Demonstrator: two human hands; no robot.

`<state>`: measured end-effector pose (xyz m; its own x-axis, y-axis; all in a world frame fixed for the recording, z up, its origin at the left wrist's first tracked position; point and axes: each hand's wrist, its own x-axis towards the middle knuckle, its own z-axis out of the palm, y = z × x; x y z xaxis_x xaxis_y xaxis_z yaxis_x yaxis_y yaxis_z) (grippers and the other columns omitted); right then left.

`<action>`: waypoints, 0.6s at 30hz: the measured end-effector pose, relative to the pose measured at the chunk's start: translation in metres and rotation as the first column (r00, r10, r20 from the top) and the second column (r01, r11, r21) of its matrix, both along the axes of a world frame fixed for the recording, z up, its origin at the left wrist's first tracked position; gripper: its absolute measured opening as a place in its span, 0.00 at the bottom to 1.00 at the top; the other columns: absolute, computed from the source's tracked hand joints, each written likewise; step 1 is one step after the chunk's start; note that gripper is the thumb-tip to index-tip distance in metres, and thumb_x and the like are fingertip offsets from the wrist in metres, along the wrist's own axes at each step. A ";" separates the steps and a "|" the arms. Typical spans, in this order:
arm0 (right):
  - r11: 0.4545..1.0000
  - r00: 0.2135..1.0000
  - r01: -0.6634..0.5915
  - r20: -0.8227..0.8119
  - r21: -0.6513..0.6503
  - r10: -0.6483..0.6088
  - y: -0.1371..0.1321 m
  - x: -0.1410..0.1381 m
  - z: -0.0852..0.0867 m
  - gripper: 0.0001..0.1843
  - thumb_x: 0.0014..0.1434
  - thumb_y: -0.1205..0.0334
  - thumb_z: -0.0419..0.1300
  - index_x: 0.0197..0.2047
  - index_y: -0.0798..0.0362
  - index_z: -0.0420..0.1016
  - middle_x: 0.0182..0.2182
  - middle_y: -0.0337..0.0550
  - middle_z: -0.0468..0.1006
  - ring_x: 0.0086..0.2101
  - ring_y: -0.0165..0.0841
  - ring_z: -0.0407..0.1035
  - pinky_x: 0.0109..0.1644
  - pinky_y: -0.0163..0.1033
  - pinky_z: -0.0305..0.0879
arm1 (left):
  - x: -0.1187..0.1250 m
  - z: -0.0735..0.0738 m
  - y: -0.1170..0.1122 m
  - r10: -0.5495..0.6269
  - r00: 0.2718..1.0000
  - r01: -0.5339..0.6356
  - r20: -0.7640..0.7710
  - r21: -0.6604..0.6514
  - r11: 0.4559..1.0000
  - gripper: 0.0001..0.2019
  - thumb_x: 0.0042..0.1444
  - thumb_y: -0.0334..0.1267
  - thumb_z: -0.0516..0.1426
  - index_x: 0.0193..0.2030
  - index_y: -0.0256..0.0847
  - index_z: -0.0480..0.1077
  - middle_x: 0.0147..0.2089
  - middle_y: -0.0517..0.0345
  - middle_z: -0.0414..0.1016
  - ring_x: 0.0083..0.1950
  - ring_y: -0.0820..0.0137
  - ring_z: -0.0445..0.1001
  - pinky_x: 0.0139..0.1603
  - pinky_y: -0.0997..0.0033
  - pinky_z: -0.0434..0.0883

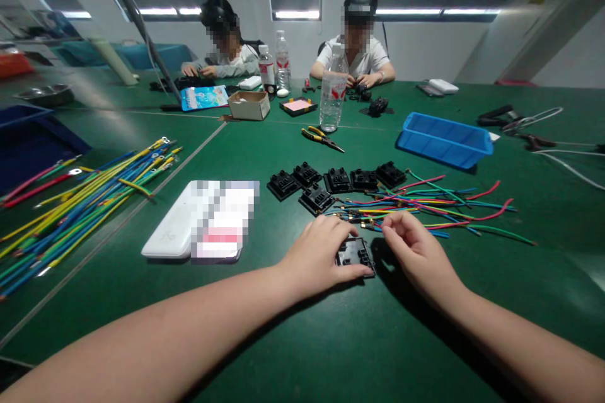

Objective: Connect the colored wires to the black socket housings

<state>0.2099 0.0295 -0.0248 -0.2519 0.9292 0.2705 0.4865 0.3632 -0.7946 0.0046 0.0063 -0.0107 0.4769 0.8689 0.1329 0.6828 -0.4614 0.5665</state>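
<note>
At the green table [302,346], a black housing [352,254] lies within the left hand [319,250]

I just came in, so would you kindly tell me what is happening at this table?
A person's left hand holds a black plastic housing against the green table. The right hand is just beside it, fingers curled by a bunch of coloured wires; whether it grips anything is unclear. Six similar black housings lie beyond, with pliers farther back.
</note>
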 end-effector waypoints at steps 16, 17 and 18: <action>0.996 0.997 -0.034 -0.074 -0.078 0.028 0.003 0.005 -0.005 0.07 0.62 0.54 0.55 0.38 0.47 0.69 0.27 0.40 0.73 0.26 0.32 0.68 0.26 0.35 0.67 | -0.004 0.003 -0.001 -0.007 0.995 0.015 0.098 -0.080 0.997 0.25 0.54 0.56 0.62 0.50 0.42 0.68 0.51 0.52 0.73 0.53 0.58 0.68 0.54 0.54 0.66; 0.996 0.997 -0.030 -0.078 -0.084 0.024 0.003 0.006 -0.005 0.07 0.62 0.55 0.55 0.38 0.47 0.69 0.27 0.40 0.72 0.25 0.32 0.68 0.26 0.34 0.67 | -0.004 0.003 -0.001 -0.002 0.993 0.012 0.116 -0.082 0.997 0.24 0.54 0.55 0.62 0.51 0.41 0.67 0.51 0.52 0.73 0.53 0.58 0.68 0.54 0.55 0.66; 0.996 0.997 -0.029 -0.079 -0.086 0.022 0.003 0.006 -0.005 0.06 0.62 0.55 0.55 0.38 0.47 0.69 0.27 0.39 0.72 0.25 0.31 0.68 0.26 0.34 0.66 | -0.004 0.003 -0.001 0.004 0.991 0.008 0.137 -0.085 0.996 0.23 0.55 0.53 0.62 0.51 0.41 0.67 0.51 0.52 0.73 0.54 0.59 0.68 0.55 0.55 0.66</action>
